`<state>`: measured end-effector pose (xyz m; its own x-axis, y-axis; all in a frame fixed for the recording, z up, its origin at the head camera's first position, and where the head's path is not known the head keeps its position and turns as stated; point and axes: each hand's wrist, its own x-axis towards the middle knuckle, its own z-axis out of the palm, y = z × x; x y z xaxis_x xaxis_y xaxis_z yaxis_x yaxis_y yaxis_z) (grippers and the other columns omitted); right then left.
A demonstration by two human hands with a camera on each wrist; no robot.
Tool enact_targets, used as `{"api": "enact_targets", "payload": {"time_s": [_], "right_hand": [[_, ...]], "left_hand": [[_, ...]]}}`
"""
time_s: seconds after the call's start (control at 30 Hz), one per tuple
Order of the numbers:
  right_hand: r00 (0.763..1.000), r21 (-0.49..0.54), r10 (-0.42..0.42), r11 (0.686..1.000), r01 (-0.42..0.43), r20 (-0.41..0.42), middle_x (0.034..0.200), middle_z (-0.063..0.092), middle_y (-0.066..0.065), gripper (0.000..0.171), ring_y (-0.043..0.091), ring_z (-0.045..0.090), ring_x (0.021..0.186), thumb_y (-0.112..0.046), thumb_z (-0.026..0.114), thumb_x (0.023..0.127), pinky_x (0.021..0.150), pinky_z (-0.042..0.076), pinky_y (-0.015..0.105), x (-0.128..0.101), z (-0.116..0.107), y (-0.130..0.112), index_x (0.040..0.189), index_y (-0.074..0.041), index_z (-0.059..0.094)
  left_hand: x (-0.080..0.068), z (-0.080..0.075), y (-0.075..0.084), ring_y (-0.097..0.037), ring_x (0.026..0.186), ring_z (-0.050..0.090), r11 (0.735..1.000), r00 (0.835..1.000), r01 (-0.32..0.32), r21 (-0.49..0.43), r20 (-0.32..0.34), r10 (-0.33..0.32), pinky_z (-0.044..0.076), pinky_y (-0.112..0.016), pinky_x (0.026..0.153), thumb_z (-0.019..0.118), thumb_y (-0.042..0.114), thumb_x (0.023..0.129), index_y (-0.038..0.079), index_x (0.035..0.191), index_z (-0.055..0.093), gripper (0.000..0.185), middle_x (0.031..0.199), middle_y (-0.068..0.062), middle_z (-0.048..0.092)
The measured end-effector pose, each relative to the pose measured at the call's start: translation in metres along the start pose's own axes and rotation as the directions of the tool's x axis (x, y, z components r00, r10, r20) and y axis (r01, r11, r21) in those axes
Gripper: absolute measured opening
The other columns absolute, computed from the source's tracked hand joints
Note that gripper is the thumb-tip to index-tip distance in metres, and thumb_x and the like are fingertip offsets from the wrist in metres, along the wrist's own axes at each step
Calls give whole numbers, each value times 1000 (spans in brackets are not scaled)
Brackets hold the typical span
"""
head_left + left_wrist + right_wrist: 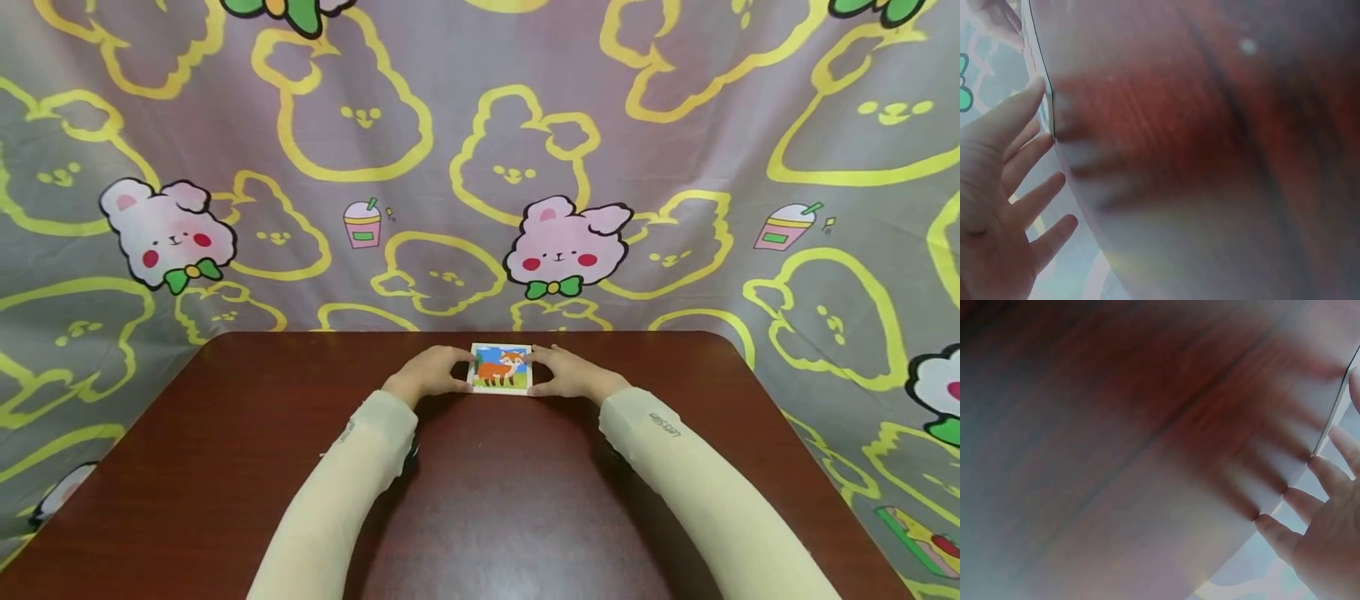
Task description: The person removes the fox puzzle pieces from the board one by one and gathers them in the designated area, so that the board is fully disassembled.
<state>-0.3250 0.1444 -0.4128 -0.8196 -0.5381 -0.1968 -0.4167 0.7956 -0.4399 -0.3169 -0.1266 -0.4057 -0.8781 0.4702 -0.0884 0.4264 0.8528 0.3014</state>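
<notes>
A small square fox picture (501,372) with a white border lies near the far edge of the brown table, both hands at its sides. My left hand (441,372) touches the left edge with thumb and forefinger. In the left wrist view that hand (1004,181) has its other fingers spread, beside the picture's thin edge (1048,109). On the opposite side, my right hand (572,372) touches the right edge with fingertips and thumb. Seen from the right wrist, its fairly straight fingers (1329,478) fan out, tips at the table surface near the picture's edge (1335,412).
The glossy dark-brown table (495,500) has rounded far corners. Behind it and along both sides hangs a grey curtain (435,200) with yellow outlines and rabbit prints. Pale sleeves (322,508) cover both forearms.
</notes>
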Motion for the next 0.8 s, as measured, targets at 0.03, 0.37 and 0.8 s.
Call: {"api": "enact_targets", "payload": {"time_s": [0.03, 0.37, 0.8], "right_hand": [[1000, 4, -1, 1000, 1, 5, 164, 24, 19, 68, 49, 13, 151, -36, 71, 91, 119, 20, 62, -2, -1, 0, 149, -12, 45], [999, 64, -38, 997, 37, 17, 163, 25, 20, 59, 52, 11, 150, -34, 78, 86, 119, 18, 63, -17, 0, 1, 134, -11, 52], [997, 71, -37, 997, 33, 63, 164, 26, 13, 62, 46, 11, 152, -36, 80, 83, 118, 22, 63, -36, 3, -4, 135, -15, 53]], "left_hand": [[0, 0, 1, -25, 133, 54, 1000, 1000, -7, 8, 0, 7, 40, -43, 113, 77, 32, 87, 13, 137, 61, 56, 140, -5, 61], [-14, 1, 11, -26, 133, 53, 993, 995, -99, 62, 21, 98, 39, -42, 114, 77, 33, 87, 10, 136, 61, 57, 140, -7, 60], [-34, 3, 23, -28, 135, 49, 974, 988, -151, 166, 67, 142, 44, -46, 109, 76, 41, 86, 14, 138, 59, 61, 143, -8, 56]]}}
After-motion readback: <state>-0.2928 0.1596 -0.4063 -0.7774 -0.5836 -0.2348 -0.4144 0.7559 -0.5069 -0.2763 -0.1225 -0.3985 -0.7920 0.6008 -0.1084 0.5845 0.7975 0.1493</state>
